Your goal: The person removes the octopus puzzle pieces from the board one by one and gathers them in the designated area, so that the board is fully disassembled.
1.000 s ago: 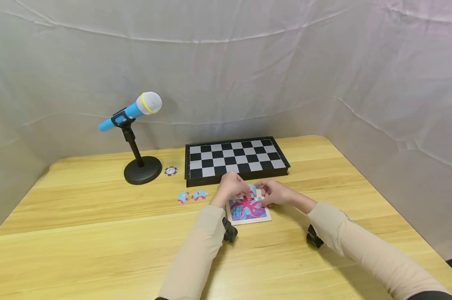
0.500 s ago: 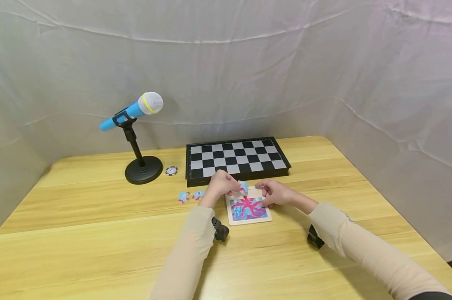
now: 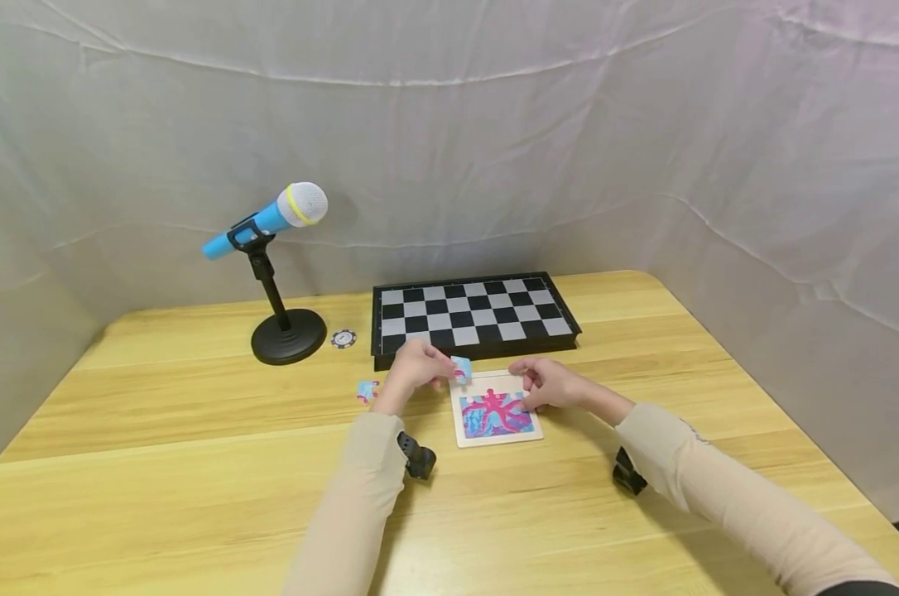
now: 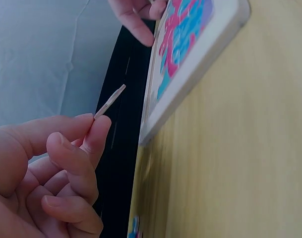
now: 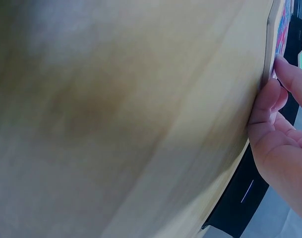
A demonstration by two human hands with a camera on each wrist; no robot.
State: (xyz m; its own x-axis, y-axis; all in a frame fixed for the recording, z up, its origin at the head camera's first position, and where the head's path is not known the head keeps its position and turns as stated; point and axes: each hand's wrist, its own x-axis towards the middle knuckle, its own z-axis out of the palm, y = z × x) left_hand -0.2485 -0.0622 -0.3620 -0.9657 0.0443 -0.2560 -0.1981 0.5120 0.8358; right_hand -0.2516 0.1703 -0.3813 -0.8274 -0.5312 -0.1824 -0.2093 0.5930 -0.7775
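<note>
Pinching puzzle piece [image 3: 461,369], left hand [image 3: 414,369] raised

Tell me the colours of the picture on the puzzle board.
A pink octopus-like figure on blue, in the white-framed puzzle board; the head view shows it best.

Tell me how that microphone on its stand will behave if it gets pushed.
The microphone sits high and angled on a thin stand, so it looks top-heavy and might tip. The wide round base probably resists light nudges. On the smooth table it may slide instead.

Light wooden table [image 3: 159,497]; wrinkled white fabric backdrop [image 3: 494,141] behind and on both sides; even light.
</note>
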